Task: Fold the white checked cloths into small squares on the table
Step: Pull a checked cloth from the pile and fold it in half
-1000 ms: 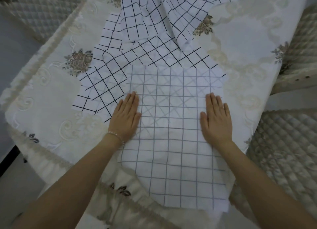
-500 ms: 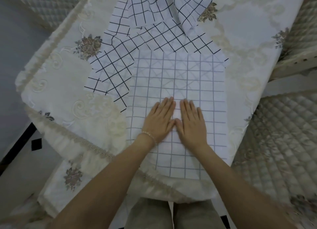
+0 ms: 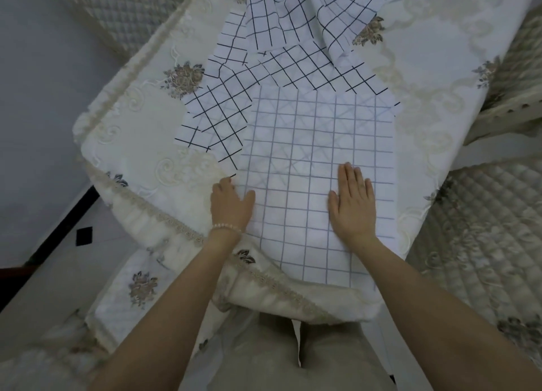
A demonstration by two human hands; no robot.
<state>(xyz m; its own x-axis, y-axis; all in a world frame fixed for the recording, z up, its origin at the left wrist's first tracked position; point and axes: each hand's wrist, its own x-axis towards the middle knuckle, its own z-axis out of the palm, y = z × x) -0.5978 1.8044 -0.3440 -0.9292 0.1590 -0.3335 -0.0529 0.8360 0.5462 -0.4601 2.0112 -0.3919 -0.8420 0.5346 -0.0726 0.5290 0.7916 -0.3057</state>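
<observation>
Left hand (image 3: 230,204) curled, grip pinching left edge of pale white checked cloth (image 3: 316,167); right hand (image 3: 353,207) flat, fingers extended together, pressing cloth centre-right.

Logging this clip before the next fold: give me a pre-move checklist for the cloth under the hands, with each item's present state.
1. Top cloth lies flat, no big wrinkles: ok.
2. Left hand at the cloth's left edge, fingers curled there: ok; whether it grips the edge: cannot tell.
3. Right hand flat, pinning the cloth: ok.
4. Cloth fully on the table: not ok, near edge hangs over the front.
5. Fold area clear: not ok, other cloths lie under and beyond the far edge.
</observation>
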